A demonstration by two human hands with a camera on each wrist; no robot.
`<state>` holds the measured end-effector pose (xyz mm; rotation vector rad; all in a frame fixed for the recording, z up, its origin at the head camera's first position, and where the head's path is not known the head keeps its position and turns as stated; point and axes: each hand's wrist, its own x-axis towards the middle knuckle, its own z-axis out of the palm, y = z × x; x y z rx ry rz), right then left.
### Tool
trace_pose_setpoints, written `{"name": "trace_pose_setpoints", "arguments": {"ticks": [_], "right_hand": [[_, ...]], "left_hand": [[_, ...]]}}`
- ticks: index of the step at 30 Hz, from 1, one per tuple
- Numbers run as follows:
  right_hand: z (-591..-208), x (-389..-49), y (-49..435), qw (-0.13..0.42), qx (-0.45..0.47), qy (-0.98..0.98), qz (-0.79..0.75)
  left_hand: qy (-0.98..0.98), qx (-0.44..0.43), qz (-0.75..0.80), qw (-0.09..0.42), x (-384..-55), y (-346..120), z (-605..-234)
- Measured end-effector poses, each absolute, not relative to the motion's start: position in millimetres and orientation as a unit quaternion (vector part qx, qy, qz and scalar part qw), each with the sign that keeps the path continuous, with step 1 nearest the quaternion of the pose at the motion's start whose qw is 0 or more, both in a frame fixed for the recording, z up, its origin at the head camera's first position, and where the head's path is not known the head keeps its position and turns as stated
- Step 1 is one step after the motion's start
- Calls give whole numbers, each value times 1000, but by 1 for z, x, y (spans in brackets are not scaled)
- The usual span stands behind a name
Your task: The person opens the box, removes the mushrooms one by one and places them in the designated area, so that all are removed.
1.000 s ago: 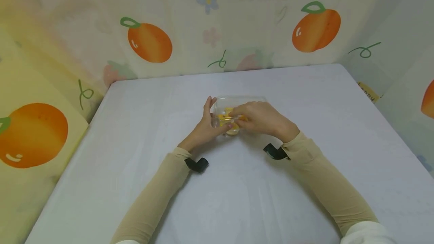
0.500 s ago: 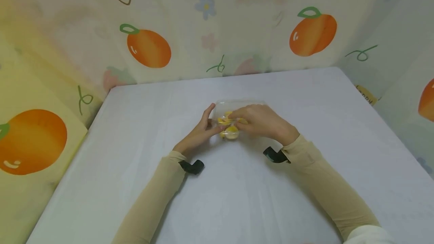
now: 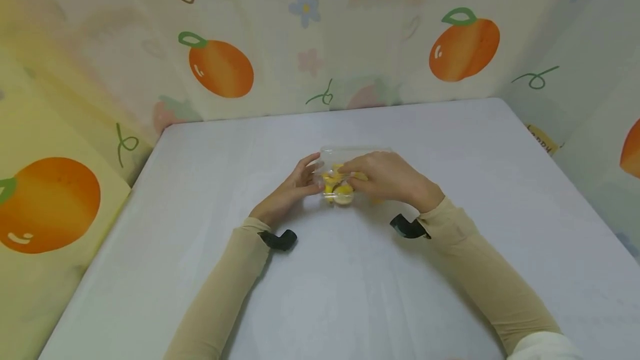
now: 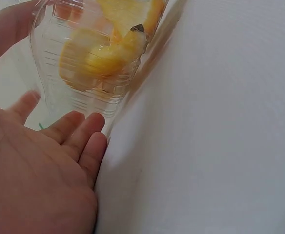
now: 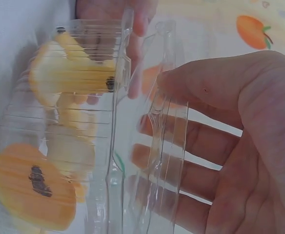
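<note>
A clear plastic clamshell box (image 3: 327,157) stands on the table, holding several yellow and orange fruit pieces. Through its wall in the left wrist view shows a banana (image 4: 108,61); a papaya-like orange slice with dark seeds (image 5: 18,187) shows in the right wrist view. My right hand (image 3: 392,179) pinches the edge of the lid (image 5: 152,146), thumb on one side and fingers behind the clear plastic. A narrow gap separates lid and base there. At the box's left end is my left hand (image 3: 285,196), fingers extended, fingertips right by the ribbed wall in the left wrist view.
A white-covered table (image 3: 340,282) lies under the box. Behind it hangs a fruit-print cloth (image 3: 270,65), with more cloth at both sides. Dark wrist-worn pieces (image 3: 281,240) stick out from both sleeves.
My left hand has drawn back leftward, its thumb leaving the box's front. My right hand keeps its pinch on the lid, nearly still. The head view has shifted slightly.
</note>
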<state>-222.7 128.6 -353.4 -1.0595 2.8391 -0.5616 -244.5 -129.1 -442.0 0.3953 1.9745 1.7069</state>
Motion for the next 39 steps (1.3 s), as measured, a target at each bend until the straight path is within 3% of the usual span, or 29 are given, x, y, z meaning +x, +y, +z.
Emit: {"name": "trace_pose_setpoints", "arguments": {"ticks": [24, 39], "right_hand": [[-342, -228, 141, -8, -307, 924, -228], [-340, -243, 171, -27, -190, 954, -232]], "left_hand": [[755, 150, 593, 237, -248, -121, -441], [781, 172, 551, 240, -244, -121, -445]]}}
